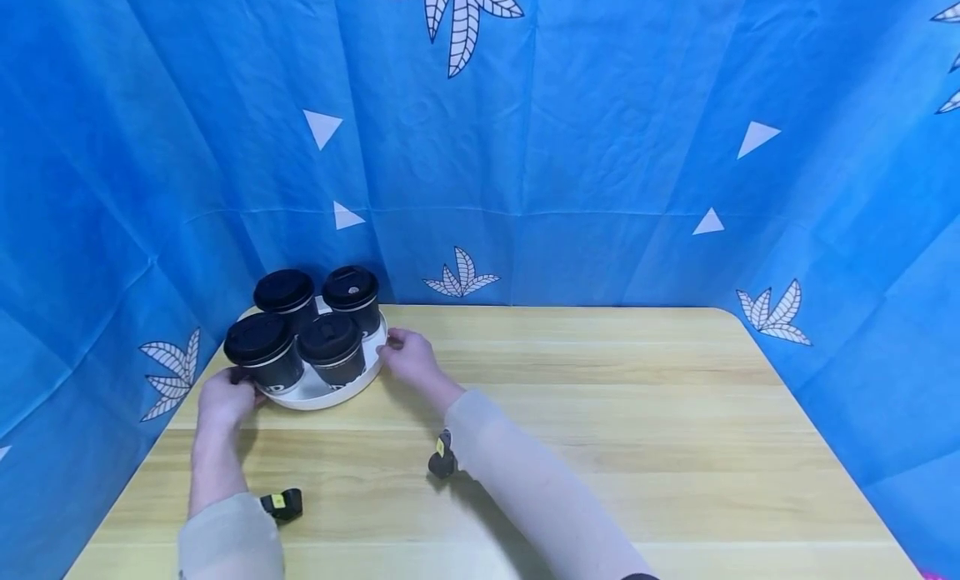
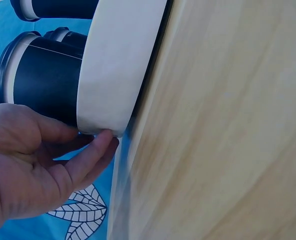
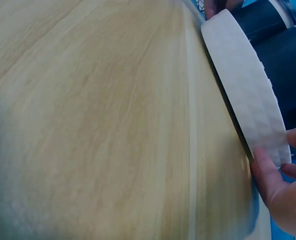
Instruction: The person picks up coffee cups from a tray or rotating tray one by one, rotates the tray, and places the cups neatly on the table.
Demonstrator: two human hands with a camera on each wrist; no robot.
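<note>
A round white tray [image 1: 315, 403] with a low wall sits at the far left of the table, bearing several dark paper cups [image 1: 277, 372] with black lids. My left hand [image 1: 223, 401] holds the tray's near left rim. In the left wrist view, the thumb of that hand [image 2: 42, 162] lies by the rim's top edge and its fingers against the outer wall. At the opposite side, my right hand [image 1: 411, 359] pinches the rim; the right wrist view shows this hand [image 3: 288, 195] with fingers on both faces of the wall. A dark strip runs under the tray; I cannot tell whether it is lifted.
The wooden table [image 1: 600, 430] stretches away to the right of the tray. Blue patterned cloth [image 1: 600, 147] hangs close behind the cups and along both sides. Small black devices [image 1: 283, 505] with yellow labels are worn at the wrists.
</note>
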